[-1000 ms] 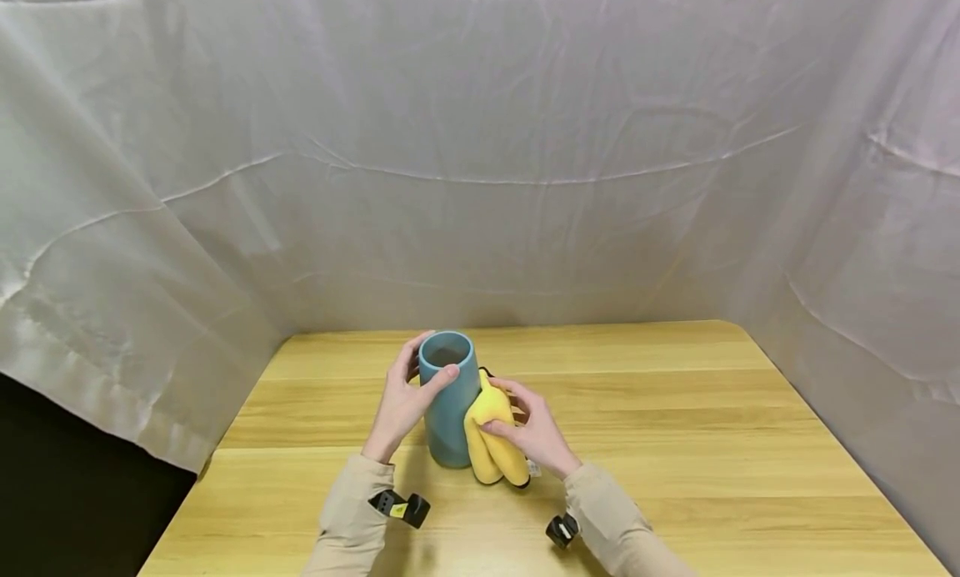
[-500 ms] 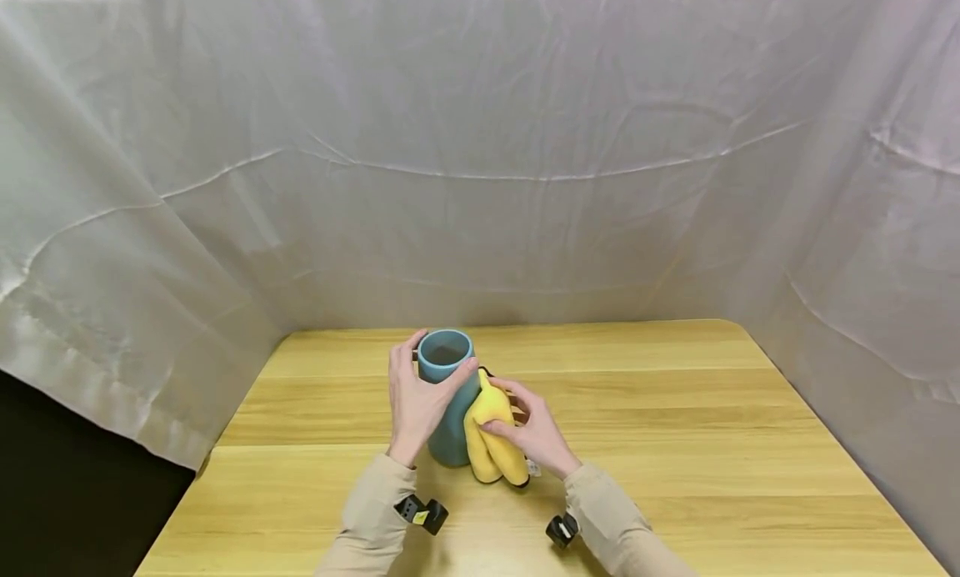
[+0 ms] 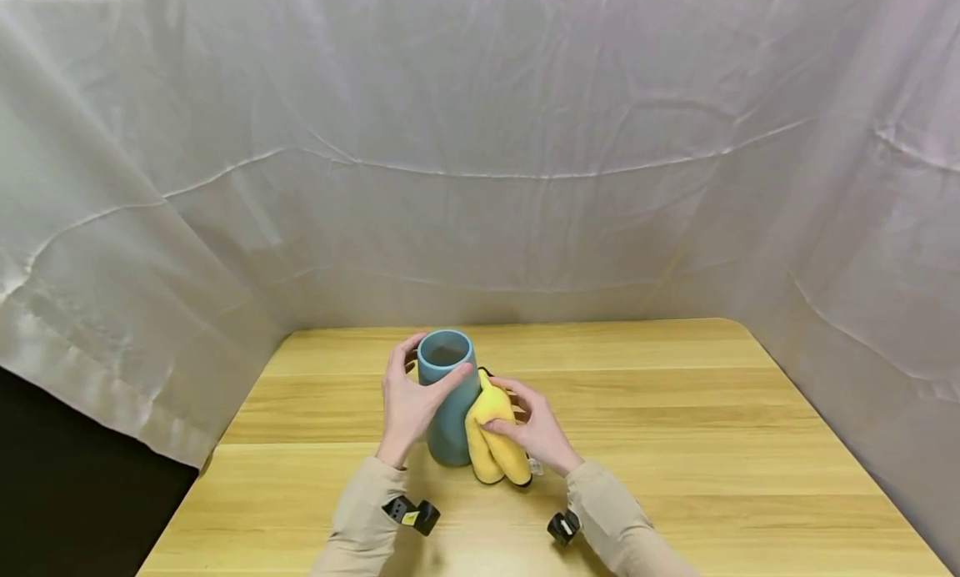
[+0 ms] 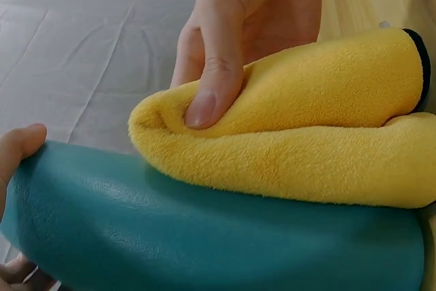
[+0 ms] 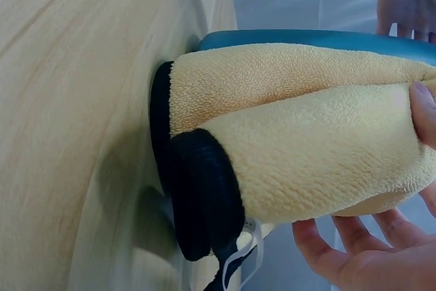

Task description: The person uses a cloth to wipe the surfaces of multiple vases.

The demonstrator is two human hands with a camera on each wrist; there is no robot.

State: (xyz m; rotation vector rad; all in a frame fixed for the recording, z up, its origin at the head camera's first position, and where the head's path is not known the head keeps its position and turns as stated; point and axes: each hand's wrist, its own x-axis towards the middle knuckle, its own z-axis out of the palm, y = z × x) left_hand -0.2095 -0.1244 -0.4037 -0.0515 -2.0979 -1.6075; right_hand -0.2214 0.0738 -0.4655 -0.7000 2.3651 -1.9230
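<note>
A tall blue vase (image 3: 448,431) stands upright on the table, its round mouth facing up. My left hand (image 3: 408,402) grips it near the rim, thumb across the near side and fingers round the left. Against the vase's right side leans a yellow plush banana bunch (image 3: 495,444) with black tips. My right hand (image 3: 540,431) holds this bunch near its top. The thumb presses into the plush in the left wrist view, and the other fingers lie on the opposite side in the right wrist view. A white tag (image 5: 252,236) and black cord hang by the tips.
The light wooden table (image 3: 675,444) reaches back to a grey cloth curtain (image 3: 510,227), which also hangs at both sides. A dark area (image 3: 67,477) lies beyond the table's left edge. Small black cameras sit on both wrists.
My left hand has shifted right round the vase's upper part, its thumb further across the near side, then slightly back left. The right hand and the banana bunch have hardly moved.
</note>
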